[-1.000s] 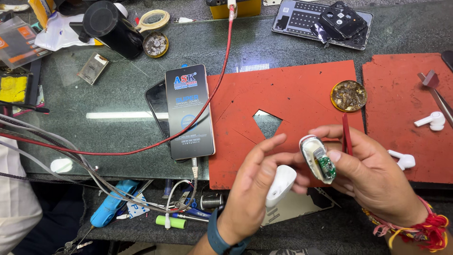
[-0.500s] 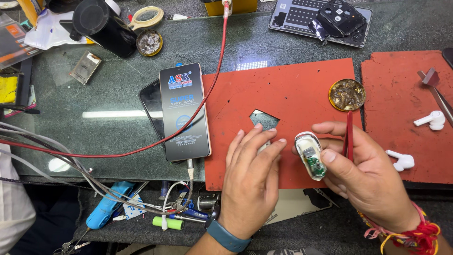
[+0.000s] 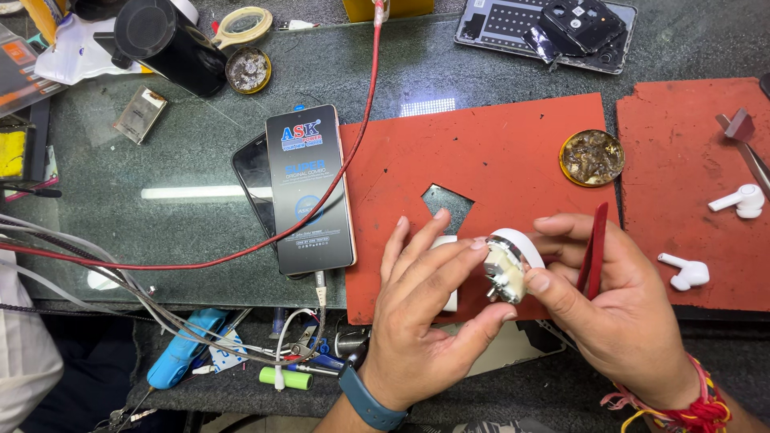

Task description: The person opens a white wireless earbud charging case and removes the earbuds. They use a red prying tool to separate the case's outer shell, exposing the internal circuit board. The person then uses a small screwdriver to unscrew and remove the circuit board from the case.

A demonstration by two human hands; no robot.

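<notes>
My right hand (image 3: pixel 622 321) pinches a white earbud case body (image 3: pixel 508 265) between thumb and fingers, its open inner side with metal parts facing left. Red tweezers (image 3: pixel 594 248) are tucked along the same hand's fingers. My left hand (image 3: pixel 421 321) lies palm down next to it, its fingertips touching the case body. A white case shell (image 3: pixel 449 301) shows under the left palm, between fingers and thumb. Both hands hover over the front edge of the middle red mat (image 3: pixel 481 152).
Two white earbuds (image 3: pixel 742 198) (image 3: pixel 684 271) lie on the right red mat (image 3: pixel 682 160). A brass tin (image 3: pixel 592 157) sits near them. A dark phone-sized pack (image 3: pixel 309 188) rests on a phone at left, crossed by a red cable (image 3: pixel 353 144). Tools and wires crowd the front shelf.
My left hand has turned palm down and closed in on the case body. The right hand has rotated the case, so its green board no longer faces me.
</notes>
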